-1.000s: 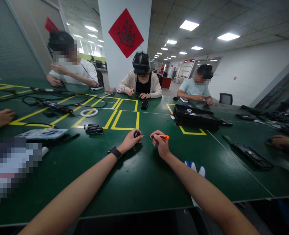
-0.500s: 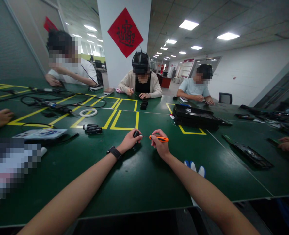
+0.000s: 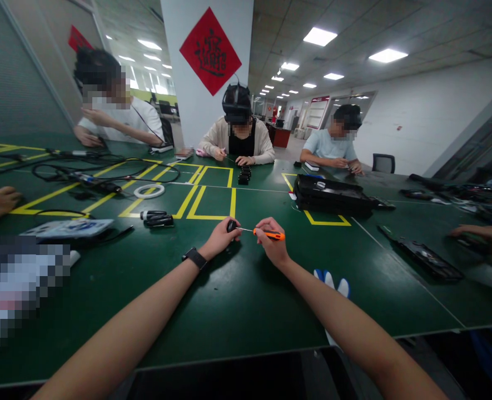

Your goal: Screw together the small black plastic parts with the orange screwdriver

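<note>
Left hand [image 3: 219, 240] pinches a small black part [image 3: 231, 225] above the green table [image 3: 229, 300]. Right hand [image 3: 274, 244] grips an orange screwdriver [image 3: 269, 234], its tip touching that part.

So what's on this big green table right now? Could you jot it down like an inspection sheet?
Surface: green table marked with yellow tape rectangles.
Job's things: small black part; orange-handled screwdriver, its tip at the part.
Clutter: white tape ring, black cylindrical pieces, black flat case, blue-and-white glove, long dark tray.
Fingers: left hand holds the part; right hand grips the screwdriver.
Cables: black cables looped at far left.
Surroundings: three seated people across the table; white pillar with red diamond sign; other people's hands at both edges.
</note>
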`<state>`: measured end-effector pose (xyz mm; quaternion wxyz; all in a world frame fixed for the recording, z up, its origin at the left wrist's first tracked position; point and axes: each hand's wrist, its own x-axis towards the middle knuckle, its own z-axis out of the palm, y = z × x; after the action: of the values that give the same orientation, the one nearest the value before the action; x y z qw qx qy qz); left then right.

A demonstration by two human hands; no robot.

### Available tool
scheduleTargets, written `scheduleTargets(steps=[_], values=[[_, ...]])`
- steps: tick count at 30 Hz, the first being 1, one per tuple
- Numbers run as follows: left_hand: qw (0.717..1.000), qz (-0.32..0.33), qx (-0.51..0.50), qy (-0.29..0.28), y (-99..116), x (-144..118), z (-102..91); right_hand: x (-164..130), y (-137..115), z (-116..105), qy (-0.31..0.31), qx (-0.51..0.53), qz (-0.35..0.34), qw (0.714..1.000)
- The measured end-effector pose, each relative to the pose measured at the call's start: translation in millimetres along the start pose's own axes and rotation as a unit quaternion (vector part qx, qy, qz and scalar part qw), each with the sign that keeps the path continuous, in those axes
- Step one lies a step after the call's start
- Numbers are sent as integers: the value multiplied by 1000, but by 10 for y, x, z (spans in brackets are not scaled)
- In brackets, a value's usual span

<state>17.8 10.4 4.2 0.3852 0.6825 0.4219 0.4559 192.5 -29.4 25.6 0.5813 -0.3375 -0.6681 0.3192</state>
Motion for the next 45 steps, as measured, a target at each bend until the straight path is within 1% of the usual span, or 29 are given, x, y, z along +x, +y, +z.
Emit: scheduleTargets(steps=[3, 5, 7, 8, 11, 13, 17, 18, 19, 21, 23, 24, 25, 27, 29, 31, 33, 36, 40, 45], values=[[1000, 3, 10, 10, 7, 0, -9, 5, -18, -15, -20, -50, -60, 997], [999, 21, 31, 35, 6, 3, -28, 0, -33, -16, -46, -67, -73, 994], [996, 45, 49, 51, 1, 3, -48, -13, -44, -7, -49, -71, -56, 995], [996, 55, 48, 50, -3, 2, -56, -21, -47, 1, -44, -70, -43, 996], [998, 61, 13, 29, -12, -3, -62, -38, -51, 25, -39, -49, 3, 998], [998, 58, 0, 26, -16, -5, -57, -39, -50, 31, -42, -23, 21, 999], [999, 29, -3, 39, -20, 2, -50, -15, -31, 19, -40, -9, -20, 999], [999, 15, -5, 41, -21, 5, -49, -9, -19, 16, -46, 1, -15, 999], [999, 0, -9, 42, -22, 7, -48, -4, -3, 15, -50, 18, 4, 999], [999, -23, -16, 39, -20, 7, -44, 0, 32, 16, -44, 62, 64, 995], [999, -24, -23, 39, -11, 2, -37, -1, 57, 17, -36, 86, 103, 990], [999, -18, -28, 39, -3, -3, -34, -2, 60, 16, -37, 83, 102, 991], [998, -12, -35, 41, 8, -8, -32, -3, 56, 14, -40, 69, 88, 993], [998, -5, -49, 48, 33, -20, -29, -6, 25, 7, -52, 21, 30, 998], [997, -9, -61, 56, 60, -31, -30, -13, -24, 3, -69, -27, -31, 997], [996, -15, -73, 57, 82, -41, -33, -24, -68, 10, -87, -51, -53, 993], [995, -19, -90, 48, 94, -48, -35, -41, -86, 28, -92, -48, -33, 994], [993, -19, -111, 32, 97, -55, -36, -67, -68, 62, -79, -19, 4, 997], [994, -11, -105, 23, 95, -60, -35, -80, -46, 83, -65, 3, 2, 998], [996, -6, -78, 52, 98, -52, -29, -72, -59, 62, -49, 8, 7, 999]])
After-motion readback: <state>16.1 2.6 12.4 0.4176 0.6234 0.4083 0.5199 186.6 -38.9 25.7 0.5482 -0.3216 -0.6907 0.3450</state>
